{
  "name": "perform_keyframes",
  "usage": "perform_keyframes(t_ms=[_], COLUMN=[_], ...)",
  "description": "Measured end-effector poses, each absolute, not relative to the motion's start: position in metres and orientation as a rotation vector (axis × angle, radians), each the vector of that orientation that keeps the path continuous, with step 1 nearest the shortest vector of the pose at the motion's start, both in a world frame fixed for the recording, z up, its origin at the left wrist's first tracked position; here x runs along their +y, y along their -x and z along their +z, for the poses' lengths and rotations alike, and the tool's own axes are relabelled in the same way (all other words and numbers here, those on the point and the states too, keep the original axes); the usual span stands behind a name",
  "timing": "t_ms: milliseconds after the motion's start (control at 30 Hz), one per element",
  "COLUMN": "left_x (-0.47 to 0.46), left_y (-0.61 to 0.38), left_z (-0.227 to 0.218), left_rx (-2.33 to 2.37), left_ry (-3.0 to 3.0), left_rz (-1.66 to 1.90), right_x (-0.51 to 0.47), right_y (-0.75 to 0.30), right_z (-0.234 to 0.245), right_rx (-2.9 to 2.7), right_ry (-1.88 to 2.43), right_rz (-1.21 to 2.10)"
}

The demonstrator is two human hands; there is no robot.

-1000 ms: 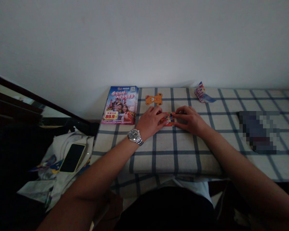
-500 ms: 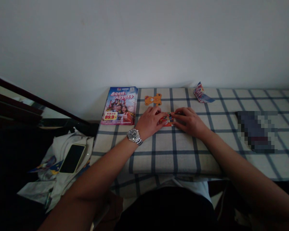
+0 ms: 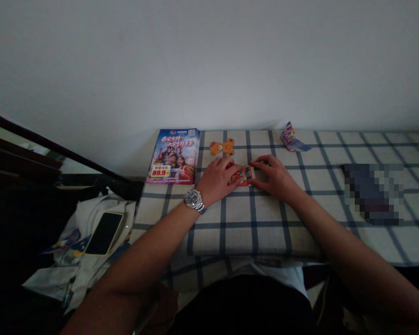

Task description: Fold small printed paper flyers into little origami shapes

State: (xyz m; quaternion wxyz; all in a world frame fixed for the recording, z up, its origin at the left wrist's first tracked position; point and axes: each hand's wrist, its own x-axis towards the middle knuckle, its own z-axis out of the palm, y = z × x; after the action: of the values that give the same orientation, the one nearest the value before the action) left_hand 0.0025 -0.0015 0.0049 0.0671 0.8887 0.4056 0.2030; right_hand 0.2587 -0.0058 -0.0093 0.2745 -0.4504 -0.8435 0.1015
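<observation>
A small red, printed folded paper (image 3: 243, 175) lies on the checked tablecloth (image 3: 251, 214). My left hand (image 3: 218, 179), with a metal watch on its wrist, presses its fingertips onto the paper's left side. My right hand (image 3: 274, 176) pinches the paper's right edge with fingers pressed together. Both hands rest on the table with the paper between them. Part of the paper is hidden under my fingers.
An orange bear-shaped card (image 3: 222, 147) lies just behind my hands. A colourful flyer (image 3: 174, 156) sits at the table's left edge. A crumpled printed paper (image 3: 291, 137) lies near the wall. A blurred dark object (image 3: 372, 191) is at the right. A phone (image 3: 104, 227) rests on cloth left of the table.
Both hands stay on the small paper, with only slight finger shifts. The view has tilted up a little.
</observation>
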Motion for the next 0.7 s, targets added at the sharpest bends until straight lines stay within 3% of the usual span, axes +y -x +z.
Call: perform_keyframes(t_ms=[700], left_x=[0.0003], left_y=[0.0003], left_z=[0.0073], left_rx=[1.149], left_ry=[-2.601], left_rz=[0.658], right_x=[-0.0101], right_y=[-0.2513], right_z=[-0.0055], right_rx=[-2.186], right_ry=[1.196], right_rz=[0.413])
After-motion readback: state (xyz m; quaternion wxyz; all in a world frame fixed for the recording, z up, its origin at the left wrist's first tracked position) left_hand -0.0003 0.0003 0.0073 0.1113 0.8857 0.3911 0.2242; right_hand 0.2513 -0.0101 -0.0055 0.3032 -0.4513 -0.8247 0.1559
